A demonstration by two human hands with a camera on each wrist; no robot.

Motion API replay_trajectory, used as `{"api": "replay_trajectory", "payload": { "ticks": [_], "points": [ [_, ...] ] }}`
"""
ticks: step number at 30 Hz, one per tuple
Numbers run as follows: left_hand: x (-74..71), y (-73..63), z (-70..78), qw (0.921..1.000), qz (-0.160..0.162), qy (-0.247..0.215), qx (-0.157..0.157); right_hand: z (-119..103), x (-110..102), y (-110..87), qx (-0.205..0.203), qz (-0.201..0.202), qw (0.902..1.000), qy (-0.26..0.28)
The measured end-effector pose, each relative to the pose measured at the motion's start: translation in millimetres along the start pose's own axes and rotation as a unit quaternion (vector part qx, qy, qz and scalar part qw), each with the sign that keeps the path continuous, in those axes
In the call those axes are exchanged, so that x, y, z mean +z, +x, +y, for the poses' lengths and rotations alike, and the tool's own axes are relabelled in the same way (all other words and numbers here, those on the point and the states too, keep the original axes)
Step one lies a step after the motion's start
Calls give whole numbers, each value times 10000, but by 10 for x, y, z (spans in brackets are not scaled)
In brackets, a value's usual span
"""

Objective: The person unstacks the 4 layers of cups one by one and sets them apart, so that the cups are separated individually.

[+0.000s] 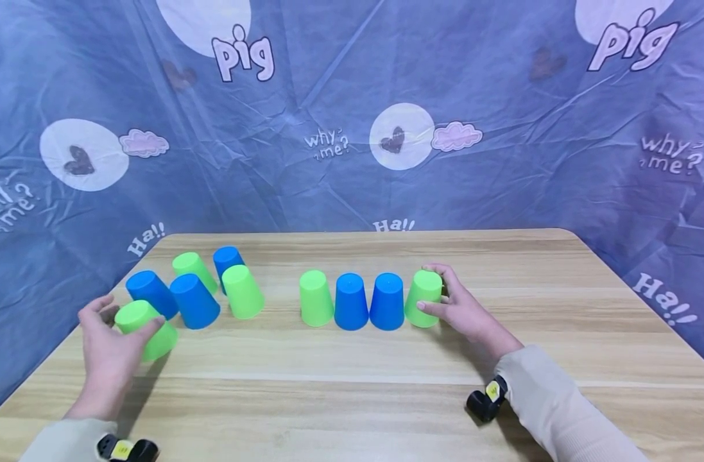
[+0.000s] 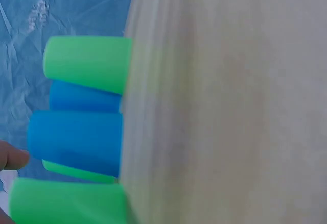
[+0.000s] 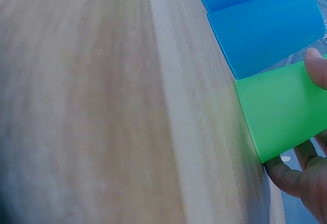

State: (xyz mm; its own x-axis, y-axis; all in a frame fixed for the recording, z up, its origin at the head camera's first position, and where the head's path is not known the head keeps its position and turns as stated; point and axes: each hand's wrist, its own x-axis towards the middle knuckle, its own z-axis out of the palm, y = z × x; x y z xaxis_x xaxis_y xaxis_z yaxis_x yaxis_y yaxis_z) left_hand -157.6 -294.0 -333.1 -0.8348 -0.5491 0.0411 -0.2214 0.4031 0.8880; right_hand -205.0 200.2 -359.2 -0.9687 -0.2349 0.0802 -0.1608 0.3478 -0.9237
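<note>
My right hand [image 1: 458, 308] holds the green cup [image 1: 422, 301] at the right end of a row of upside-down cups. The right wrist view shows its thumb on one side of this cup and the fingers on the other. At the left, my left hand [image 1: 111, 340] is spread about the nearest green cup [image 1: 160, 338], thumb reaching across its near side in the head view. In the left wrist view, the thumb [image 2: 13, 156] appears apart from that cup. Behind it stand two blue cups [image 1: 196, 305], partly overlapping in view.
Further back in the left group are a green cup [image 1: 191, 266], a blue cup [image 1: 226, 258] and another green cup [image 1: 244, 295]. The middle row also has a green cup [image 1: 316, 300] and two blue cups [image 1: 352, 305]. A wooden table [image 1: 340, 398] meets a blue printed cloth [image 1: 340, 186].
</note>
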Motion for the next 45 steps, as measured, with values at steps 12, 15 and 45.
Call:
{"api": "replay_trajectory", "payload": {
  "ticks": [12,15,45],
  "points": [
    [91,-176,342,9813,1093,-282,1562,0,3,2,11,-5,10000,11],
    [147,-222,405,9732,1142,-467,1941,-5,6,4,24,-2,10000,13],
    [1181,-542,901,9290,-783,-2047,2981,-6,1,6,7,3,10000,-6]
  ]
}}
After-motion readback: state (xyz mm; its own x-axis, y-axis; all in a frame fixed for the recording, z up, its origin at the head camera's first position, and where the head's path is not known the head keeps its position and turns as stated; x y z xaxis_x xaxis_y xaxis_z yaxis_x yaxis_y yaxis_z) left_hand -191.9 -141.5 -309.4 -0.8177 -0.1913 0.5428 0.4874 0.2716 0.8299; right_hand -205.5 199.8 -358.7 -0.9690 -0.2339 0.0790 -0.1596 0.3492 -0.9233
